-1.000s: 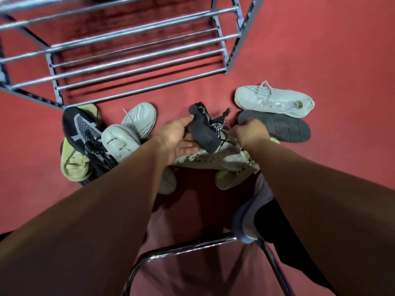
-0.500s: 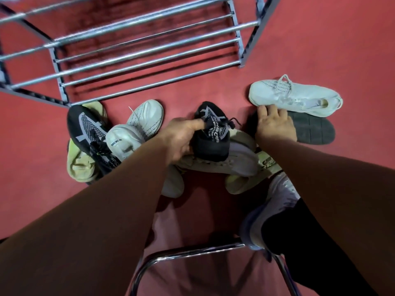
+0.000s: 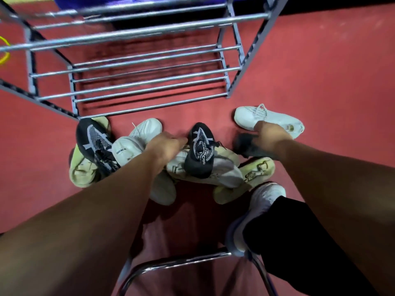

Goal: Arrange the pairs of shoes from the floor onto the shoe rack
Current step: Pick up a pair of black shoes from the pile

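red floor (image 3: 320, 71) lies under a grey metal tube shoe rack (image 3: 149, 30). a heap of white, cream and black sneakers (image 3: 224, 174) lies before it on the floor. left hand (image 3: 168, 144) grips a black knit sneaker (image 3: 199, 152) atop the heap. right hand (image 3: 269, 133) rests on a dark upturned shoe (image 3: 245, 146); blur hides its fingers.

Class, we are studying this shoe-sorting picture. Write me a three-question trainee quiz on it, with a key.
1. True or false: the shoe rack already holds shoes.
2. The left hand holds: A a white sneaker, B the black lettered shoe, C a yellow shoe?
3. Fill in: the lone white sneaker lies nearest the ___ hand.
Key: 1 false; 2 B; 3 right.
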